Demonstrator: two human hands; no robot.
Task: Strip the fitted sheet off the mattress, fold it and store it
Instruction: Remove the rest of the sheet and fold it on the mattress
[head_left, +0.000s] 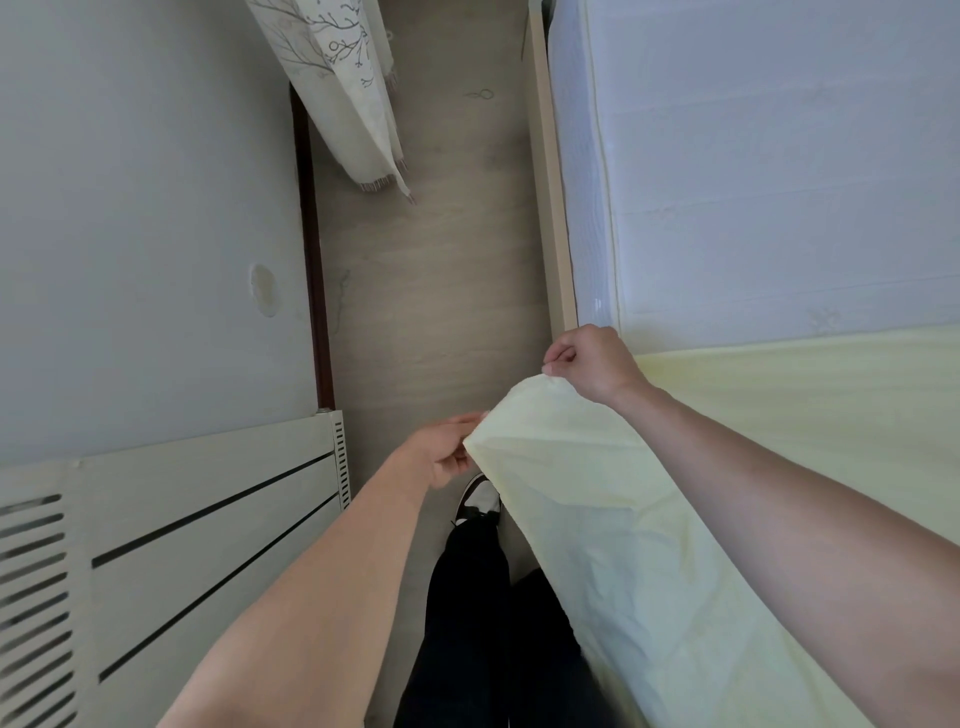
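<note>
Head view looks straight down the narrow gap beside the bed, and the pale yellow fitted sheet (613, 519) is already peeled back from the far part of the mattress (779, 182), whose bare white top and side show beyond the sheet's edge. The loosened corner of the sheet is lifted off the mattress edge and hangs between the two hands, above the floor (431, 291). The right hand (589, 364) sits at the top of that corner, its fingers (558, 358) curled tight and pinching the hem just where it crests. The left hand (447, 452) is lower and nearer the wall side, its fingers (467, 418) closed on the sheet's outer fold, the cloth running out from under the fingertips. Below the hands the sheet drapes down over the bed's side, next to dark trousers (467, 613) and a black-and-white shoe (480, 499). A wooden bed frame rail (550, 208) runs beside the mattress. To the left stand a white radiator cover (208, 519) and a grey wall (145, 208), with a patterned curtain (343, 88) hanging farther along.
</note>
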